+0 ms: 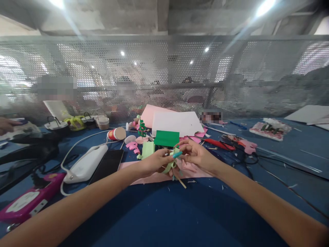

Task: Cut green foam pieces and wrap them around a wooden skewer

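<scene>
Light green curled paper strip (169,167) sits between my two hands, above a pink paper sheet (144,176). My left hand (159,160) is closed on it, with a long teal thumbnail across the paper. A thin wooden stick (182,183) pokes out below the left fingers, tilted down to the right. My right hand (196,154) pinches at the upper end of the strip; its fingertips partly hide the contact. Just behind are a dark green paper piece (167,138) and a light green paper stack (148,150).
White paper (177,123) and pink curls (133,146) lie beyond. Left are a phone (109,164), a white power bank (87,164), a magenta power strip (31,199) and a paper cup (116,133). Right are a red-handled tool (219,144) and cables. Another person's hand (7,125) shows far left.
</scene>
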`<state>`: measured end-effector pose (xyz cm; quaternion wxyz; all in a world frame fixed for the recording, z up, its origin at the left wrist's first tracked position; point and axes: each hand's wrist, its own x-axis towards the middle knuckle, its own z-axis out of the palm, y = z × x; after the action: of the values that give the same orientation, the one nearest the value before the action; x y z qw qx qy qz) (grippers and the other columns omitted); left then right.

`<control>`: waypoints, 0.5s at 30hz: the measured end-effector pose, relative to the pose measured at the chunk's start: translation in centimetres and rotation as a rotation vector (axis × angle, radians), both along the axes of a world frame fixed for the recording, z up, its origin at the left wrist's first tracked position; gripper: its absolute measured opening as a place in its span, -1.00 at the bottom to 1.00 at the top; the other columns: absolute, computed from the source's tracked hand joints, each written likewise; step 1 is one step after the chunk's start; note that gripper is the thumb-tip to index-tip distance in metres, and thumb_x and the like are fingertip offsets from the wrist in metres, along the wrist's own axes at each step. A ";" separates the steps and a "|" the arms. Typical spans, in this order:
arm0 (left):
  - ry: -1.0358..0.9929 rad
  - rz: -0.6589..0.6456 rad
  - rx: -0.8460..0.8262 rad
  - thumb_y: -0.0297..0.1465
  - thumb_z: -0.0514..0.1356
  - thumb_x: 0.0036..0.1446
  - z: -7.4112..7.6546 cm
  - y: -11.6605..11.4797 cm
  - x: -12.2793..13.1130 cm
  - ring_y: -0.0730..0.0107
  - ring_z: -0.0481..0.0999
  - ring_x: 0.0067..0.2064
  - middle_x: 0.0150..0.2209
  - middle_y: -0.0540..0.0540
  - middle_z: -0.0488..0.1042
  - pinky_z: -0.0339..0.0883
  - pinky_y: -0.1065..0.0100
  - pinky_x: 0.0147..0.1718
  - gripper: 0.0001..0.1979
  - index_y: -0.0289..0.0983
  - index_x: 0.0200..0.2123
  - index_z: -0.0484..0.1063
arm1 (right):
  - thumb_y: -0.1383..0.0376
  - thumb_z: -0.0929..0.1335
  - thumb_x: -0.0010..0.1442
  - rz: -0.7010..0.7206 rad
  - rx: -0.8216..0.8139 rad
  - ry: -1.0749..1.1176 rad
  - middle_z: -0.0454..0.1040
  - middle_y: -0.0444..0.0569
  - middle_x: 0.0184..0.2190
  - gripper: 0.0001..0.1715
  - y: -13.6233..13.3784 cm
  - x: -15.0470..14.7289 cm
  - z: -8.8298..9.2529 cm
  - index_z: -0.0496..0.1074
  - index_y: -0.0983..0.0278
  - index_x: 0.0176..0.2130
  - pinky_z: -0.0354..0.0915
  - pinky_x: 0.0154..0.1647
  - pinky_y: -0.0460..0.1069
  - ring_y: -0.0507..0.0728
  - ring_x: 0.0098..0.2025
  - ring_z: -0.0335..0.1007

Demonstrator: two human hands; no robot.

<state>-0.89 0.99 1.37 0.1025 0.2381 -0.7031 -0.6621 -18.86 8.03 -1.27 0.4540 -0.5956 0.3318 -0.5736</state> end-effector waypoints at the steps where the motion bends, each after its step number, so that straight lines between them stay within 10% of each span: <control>1: 0.013 -0.010 0.031 -0.09 0.18 -0.01 -0.2 0.0 0.0 0.49 0.42 -0.55 -0.49 -0.04 0.45 0.12 0.46 -0.58 -0.58 -0.31 -0.27 0.23 | 0.27 0.47 -0.01 -0.002 -0.007 -0.006 0.39 -0.10 -0.34 -0.57 0.0 0.0 0.0 0.28 0.21 -0.16 0.25 -0.14 0.03 0.08 -0.22 0.34; 15: 0.075 0.062 -0.066 -0.14 0.21 -0.02 -0.1 -0.3 -0.2 0.72 0.07 -0.69 -0.53 0.07 0.32 -0.04 0.55 -0.73 -0.65 -0.31 -0.32 0.32 | 0.28 0.48 -0.06 -0.038 0.055 -0.132 0.40 -0.06 -0.29 -0.61 0.5 0.5 0.6 0.31 0.22 -0.23 0.22 0.01 0.08 0.11 -0.13 0.33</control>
<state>-1.13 0.68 1.25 0.1571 0.2314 -0.7125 -0.6435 -18.34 8.52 -0.65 0.4801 -0.5372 0.3282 -0.6109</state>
